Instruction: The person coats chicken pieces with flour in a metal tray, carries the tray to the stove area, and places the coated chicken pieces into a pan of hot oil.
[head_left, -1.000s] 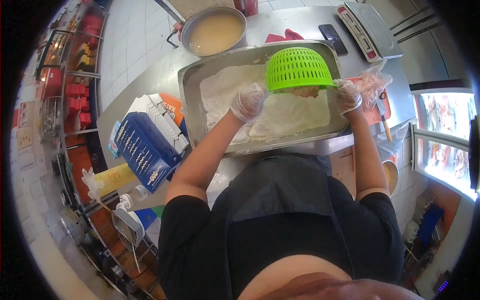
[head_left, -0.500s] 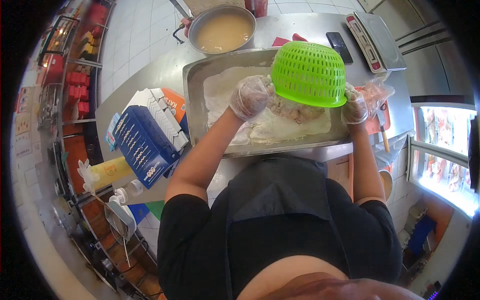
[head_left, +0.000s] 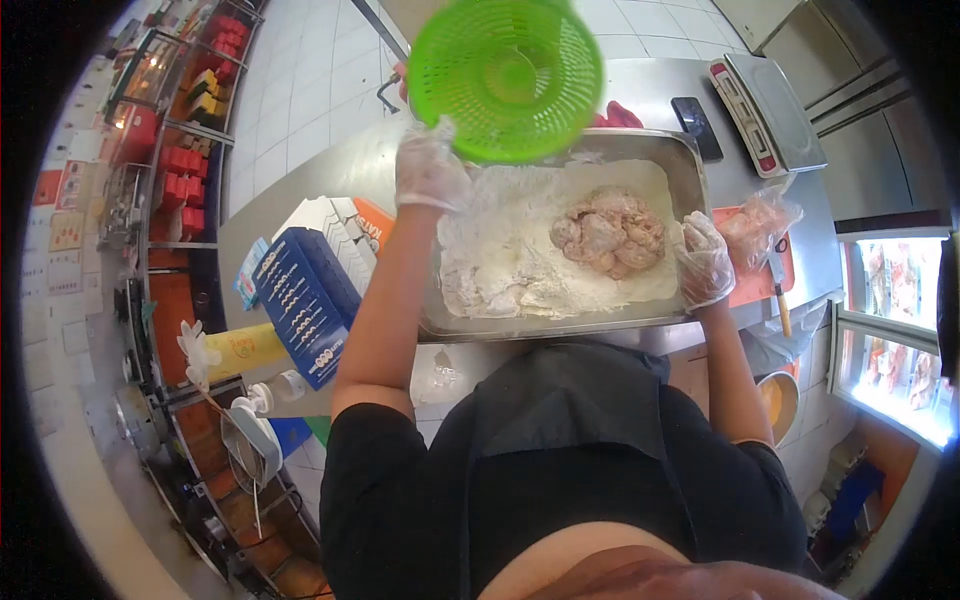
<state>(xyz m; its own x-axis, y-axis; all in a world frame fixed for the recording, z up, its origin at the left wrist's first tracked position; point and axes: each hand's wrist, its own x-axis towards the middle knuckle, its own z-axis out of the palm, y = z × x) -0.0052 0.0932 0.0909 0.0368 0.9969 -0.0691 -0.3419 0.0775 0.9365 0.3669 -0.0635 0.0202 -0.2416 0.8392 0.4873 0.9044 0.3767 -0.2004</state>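
Head view: the left hand (head_left: 432, 172), in a clear glove, holds the green basket (head_left: 505, 80) by its near-left side, though the exact finger hold is blurred. The basket's far edge is cut off by the top of the frame, and its body covers the tray's far-left corner (whether its inside or outside faces the camera is hard to tell). The left hand and forearm hide much of the tray's left rim. The right hand (head_left: 703, 262), also gloved, is at the right rim of the metal tray (head_left: 560, 327), fingers bent; I cannot tell whether its grip is closed on the edge.

The heap of raw meat (head_left: 610, 232) lies in the tray's right half, on white powder (head_left: 500, 215), near the right hand; powder spreads to its left. The near rim runs close to the apron (head_left: 570, 400). Bare metal shows on the surface (head_left: 320, 175) at far left, while a plastic bag (head_left: 762, 230) crowds the right hand's outer side.
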